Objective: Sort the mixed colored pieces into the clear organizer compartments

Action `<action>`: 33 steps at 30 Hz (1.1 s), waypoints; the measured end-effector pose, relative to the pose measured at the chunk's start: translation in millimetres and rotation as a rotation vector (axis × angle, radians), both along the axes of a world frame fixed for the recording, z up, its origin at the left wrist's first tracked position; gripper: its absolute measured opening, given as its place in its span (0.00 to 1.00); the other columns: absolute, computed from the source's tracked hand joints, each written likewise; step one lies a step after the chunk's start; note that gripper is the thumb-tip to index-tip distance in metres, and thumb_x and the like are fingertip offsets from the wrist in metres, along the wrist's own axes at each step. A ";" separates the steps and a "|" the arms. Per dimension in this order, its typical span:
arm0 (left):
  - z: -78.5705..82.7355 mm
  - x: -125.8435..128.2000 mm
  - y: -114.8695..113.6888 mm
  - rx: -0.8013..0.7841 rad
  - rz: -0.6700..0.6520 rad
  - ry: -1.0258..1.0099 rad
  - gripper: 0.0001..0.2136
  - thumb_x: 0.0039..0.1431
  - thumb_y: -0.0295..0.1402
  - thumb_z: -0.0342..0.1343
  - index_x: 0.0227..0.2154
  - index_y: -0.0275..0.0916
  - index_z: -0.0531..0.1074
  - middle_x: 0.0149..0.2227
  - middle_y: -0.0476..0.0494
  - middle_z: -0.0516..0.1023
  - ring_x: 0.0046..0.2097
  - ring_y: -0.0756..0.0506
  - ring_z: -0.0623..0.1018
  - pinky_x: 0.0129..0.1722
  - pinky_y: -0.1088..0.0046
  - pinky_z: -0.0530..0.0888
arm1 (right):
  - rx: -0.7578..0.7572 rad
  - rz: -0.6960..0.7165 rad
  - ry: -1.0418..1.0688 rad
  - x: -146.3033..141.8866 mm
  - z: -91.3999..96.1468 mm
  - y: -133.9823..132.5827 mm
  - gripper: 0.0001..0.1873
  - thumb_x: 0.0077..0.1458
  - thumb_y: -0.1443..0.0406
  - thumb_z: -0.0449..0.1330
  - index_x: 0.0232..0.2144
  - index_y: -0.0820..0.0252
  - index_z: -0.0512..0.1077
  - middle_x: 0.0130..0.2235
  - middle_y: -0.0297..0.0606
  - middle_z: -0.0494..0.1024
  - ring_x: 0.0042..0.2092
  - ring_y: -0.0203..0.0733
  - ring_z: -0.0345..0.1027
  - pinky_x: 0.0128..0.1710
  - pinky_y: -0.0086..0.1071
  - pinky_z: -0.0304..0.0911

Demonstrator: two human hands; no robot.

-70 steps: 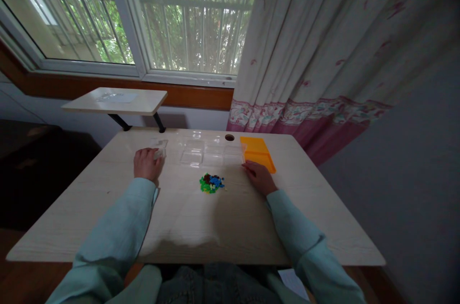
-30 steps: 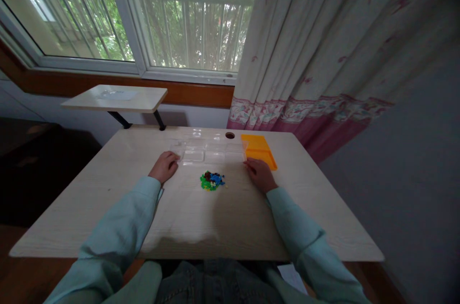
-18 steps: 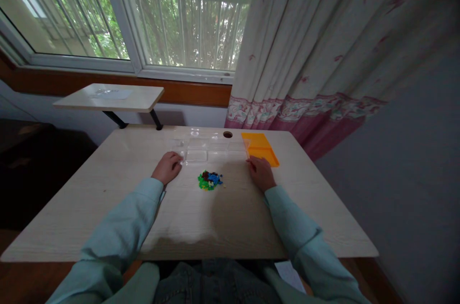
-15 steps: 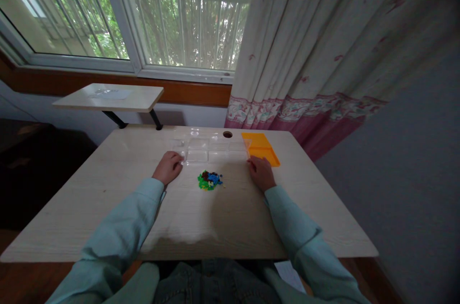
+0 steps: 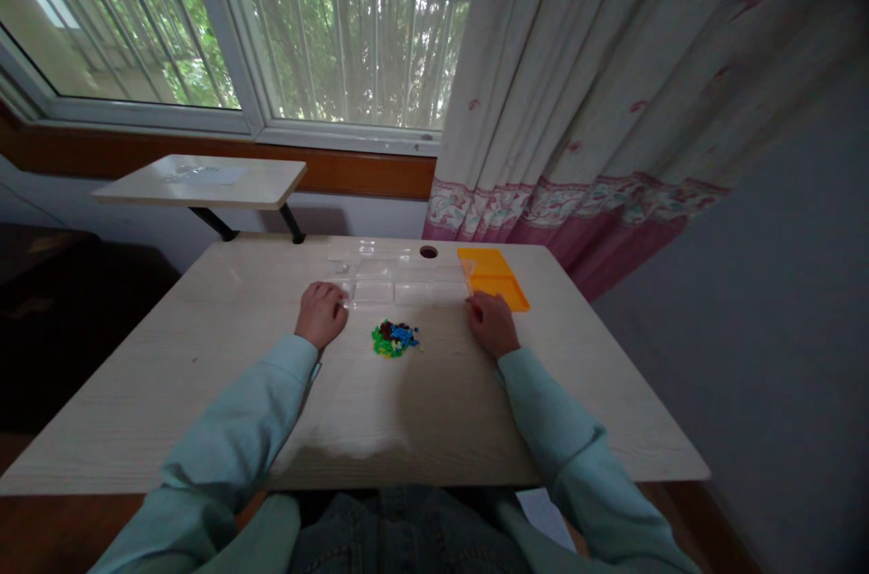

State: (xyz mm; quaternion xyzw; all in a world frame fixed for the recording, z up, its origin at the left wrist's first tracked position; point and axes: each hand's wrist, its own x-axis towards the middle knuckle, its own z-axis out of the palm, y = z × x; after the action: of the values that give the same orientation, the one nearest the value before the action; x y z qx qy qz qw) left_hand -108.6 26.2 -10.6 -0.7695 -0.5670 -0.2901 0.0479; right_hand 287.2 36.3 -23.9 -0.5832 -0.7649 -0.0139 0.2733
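Observation:
A clear plastic tray (image 5: 400, 280) with several shallow compartments lies on the pale wooden table (image 5: 204, 375), its far side near the window. My left hand (image 5: 320, 313) rests at the tray's near left corner with the fingers curled onto its edge. At the tray's right end my right hand (image 5: 492, 323) has its fingers bent against that edge, next to an orange lid (image 5: 493, 279). Between the two hands, just in front of the tray, sits a small heap of tiny green, blue and dark pieces (image 5: 395, 339).
A round cable hole (image 5: 428, 252) is in the table behind the tray. A small side shelf (image 5: 204, 180) on black brackets juts out at the back left under the window. A flowered curtain (image 5: 611, 103) hangs at the right.
My left hand moved from a spot further left to the tray's near left corner. The tray now lies a little further from me. The right hand stayed at the right end.

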 end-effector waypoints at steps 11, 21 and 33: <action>15.1 41.6 -13.0 0.025 -0.201 -0.071 0.23 0.56 0.24 0.48 0.55 0.45 0.65 0.57 0.42 0.65 0.58 0.39 0.63 0.59 0.55 0.60 | 0.110 0.219 -0.100 -52.0 33.6 -4.8 0.24 0.54 0.70 0.53 0.54 0.59 0.67 0.52 0.47 0.70 0.54 0.50 0.60 0.56 0.45 0.57; 5.5 67.4 -3.2 -0.056 -0.313 0.019 0.20 0.64 0.33 0.46 0.58 0.50 0.65 0.59 0.42 0.65 0.57 0.39 0.63 0.58 0.53 0.60 | 0.026 0.183 -0.129 -104.0 34.1 34.7 0.26 0.57 0.71 0.48 0.58 0.64 0.63 0.42 0.47 0.73 0.46 0.48 0.64 0.50 0.37 0.61; 3.1 68.1 -4.7 -0.123 -0.290 0.085 0.20 0.64 0.34 0.46 0.58 0.53 0.64 0.58 0.47 0.67 0.58 0.41 0.64 0.61 0.53 0.55 | -0.179 0.118 -0.142 -109.6 40.6 42.6 0.30 0.58 0.69 0.47 0.63 0.63 0.54 0.49 0.46 0.73 0.50 0.45 0.64 0.53 0.34 0.59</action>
State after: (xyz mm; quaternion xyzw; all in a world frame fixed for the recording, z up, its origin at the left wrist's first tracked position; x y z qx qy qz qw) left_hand -40.4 21.4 -7.4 -0.8562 -0.4642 -0.2259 -0.0179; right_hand 177.5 78.9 16.7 -0.5567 -0.8135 0.0295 0.1658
